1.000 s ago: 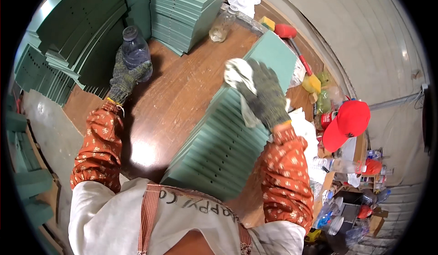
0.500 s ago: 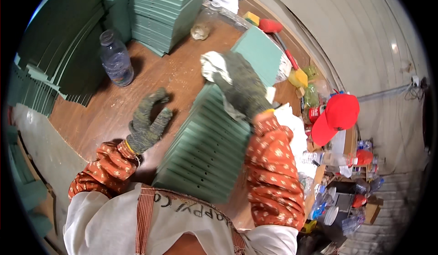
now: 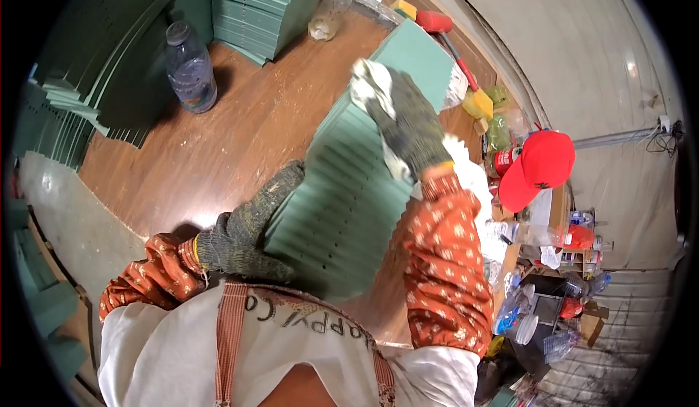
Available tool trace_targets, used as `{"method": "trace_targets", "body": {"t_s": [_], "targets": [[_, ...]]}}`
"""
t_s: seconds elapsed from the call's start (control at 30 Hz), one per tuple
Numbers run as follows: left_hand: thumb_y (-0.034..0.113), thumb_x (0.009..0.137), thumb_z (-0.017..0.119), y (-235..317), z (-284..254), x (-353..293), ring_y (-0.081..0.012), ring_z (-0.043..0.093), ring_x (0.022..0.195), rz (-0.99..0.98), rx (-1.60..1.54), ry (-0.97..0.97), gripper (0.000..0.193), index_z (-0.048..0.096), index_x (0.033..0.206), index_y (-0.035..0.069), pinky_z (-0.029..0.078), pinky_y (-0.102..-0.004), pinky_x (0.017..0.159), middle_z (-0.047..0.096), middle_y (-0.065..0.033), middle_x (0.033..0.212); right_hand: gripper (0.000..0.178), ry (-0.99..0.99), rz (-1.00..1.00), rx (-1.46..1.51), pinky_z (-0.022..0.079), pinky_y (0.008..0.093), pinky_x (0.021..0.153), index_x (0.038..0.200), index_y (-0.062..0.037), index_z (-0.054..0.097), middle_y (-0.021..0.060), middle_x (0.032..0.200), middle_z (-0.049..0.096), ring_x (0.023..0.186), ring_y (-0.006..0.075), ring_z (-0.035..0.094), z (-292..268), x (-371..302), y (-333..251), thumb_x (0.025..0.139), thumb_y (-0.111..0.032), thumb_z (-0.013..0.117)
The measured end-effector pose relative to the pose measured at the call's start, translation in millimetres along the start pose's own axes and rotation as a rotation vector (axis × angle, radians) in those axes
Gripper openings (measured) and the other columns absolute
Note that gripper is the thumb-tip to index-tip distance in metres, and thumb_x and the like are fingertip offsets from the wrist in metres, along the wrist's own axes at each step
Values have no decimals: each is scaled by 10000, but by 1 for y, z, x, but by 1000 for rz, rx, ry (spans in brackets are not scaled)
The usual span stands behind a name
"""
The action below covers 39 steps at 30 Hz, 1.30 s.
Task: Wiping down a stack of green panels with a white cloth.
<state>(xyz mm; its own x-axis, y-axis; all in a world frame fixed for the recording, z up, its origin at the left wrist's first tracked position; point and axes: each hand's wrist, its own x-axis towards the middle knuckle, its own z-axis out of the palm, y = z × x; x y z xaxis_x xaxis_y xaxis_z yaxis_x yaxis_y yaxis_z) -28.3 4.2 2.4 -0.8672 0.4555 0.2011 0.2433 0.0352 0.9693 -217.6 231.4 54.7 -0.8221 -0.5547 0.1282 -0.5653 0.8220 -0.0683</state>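
Brown tabletop (image 3: pixel 164 174) bears a bottle (image 3: pixel 191 72) apart from green boards (image 3: pixel 346 221), left hand (image 3: pixel 244 238) spread against them, right hand (image 3: pixel 413 127) gripping cloth (image 3: pixel 370 79).

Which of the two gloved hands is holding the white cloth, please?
The right hand is, with the white cloth against the green panels; the left hand, spread open at the panels' left edge, shows no cloth.

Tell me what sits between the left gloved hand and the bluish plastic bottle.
In the head view, bare brown wood-grain tabletop lies between the left gloved hand and the bluish plastic bottle.
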Motion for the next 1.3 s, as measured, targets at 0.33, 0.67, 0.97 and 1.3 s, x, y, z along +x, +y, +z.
{"method": "trace_targets", "body": {"t_s": [0.33, 0.67, 0.97, 1.3], "targets": [[330, 700, 769, -34, 33, -40, -307, 117, 1384, -156, -75, 89, 997, 159, 1428, 26, 161, -389, 1110, 147, -200, 1482, 355, 92, 684, 364, 418, 326, 534, 997, -23, 600, 58, 607, 548, 537, 173, 496, -20, -114, 36, 849, -345, 620], [311, 708, 766, -26, 34, -46, -313, 160, 1371, -188, -37, 123, 1000, 139, 1424, 4, 188, -366, 1105, 172, -214, 1468, 499, 135, -394, 167, 367, 418, 1005, 1269, -133, 461, 148, 1325, 439, 1222, 375, 404, -2, -56, -60, 805, -192, 634], [366, 683, 762, -43, 36, -54, -303, 169, 1372, -135, 60, 141, 1056, 109, 1434, 15, 196, -390, 1091, 170, -193, 1479, 607, 36, -249, 188, 325, 434, 1039, 1329, -4, 356, 171, 1328, 436, 1256, 377, 374, -2, -112, -14, 818, -203, 617], [378, 720, 740, -41, 45, -44, -293, 167, 1372, -109, -29, 169, 1005, 130, 1428, 7, 168, -385, 1108, 175, -197, 1476, 479, 97, -380, -22, 372, 402, 1007, 1279, -50, 446, 144, 1332, 440, 1263, 329, 383, -1, -50, -70, 855, -221, 590]]}}
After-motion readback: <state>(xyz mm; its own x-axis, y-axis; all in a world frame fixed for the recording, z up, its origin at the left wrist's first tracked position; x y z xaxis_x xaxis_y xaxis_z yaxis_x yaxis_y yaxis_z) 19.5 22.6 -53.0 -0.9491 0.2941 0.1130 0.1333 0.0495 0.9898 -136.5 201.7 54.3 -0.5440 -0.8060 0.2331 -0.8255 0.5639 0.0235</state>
